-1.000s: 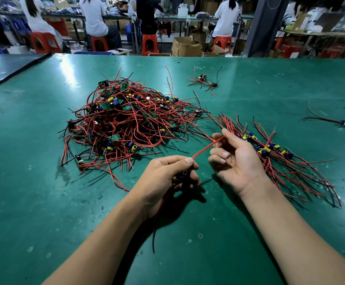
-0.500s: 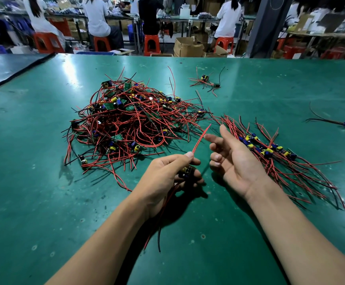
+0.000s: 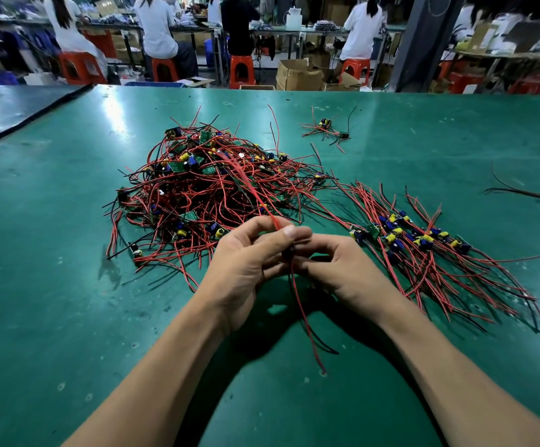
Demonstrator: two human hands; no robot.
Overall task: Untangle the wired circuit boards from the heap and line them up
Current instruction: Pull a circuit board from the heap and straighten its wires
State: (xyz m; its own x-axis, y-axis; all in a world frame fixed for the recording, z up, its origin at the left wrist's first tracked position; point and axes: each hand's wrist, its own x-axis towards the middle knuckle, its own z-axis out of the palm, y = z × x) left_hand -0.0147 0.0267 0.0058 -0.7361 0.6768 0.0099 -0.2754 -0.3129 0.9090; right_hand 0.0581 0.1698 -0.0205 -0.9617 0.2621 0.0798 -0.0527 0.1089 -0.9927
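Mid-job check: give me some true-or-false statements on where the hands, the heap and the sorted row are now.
1. The left hand and right hand both grip one dark wired circuit board. True.
2. The tangled heap of red-wired green boards lies right of the hands. False: it lies left of and beyond them.
3. The lined-up row of wired boards lies on the green table, right of the hands. True.
4. No boards lie elsewhere. False: a small stray cluster lies beyond the heap.

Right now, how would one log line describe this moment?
step: untangling | left hand and right hand: pinch one wired board | heap: tangled, ahead left | row: lined up, right
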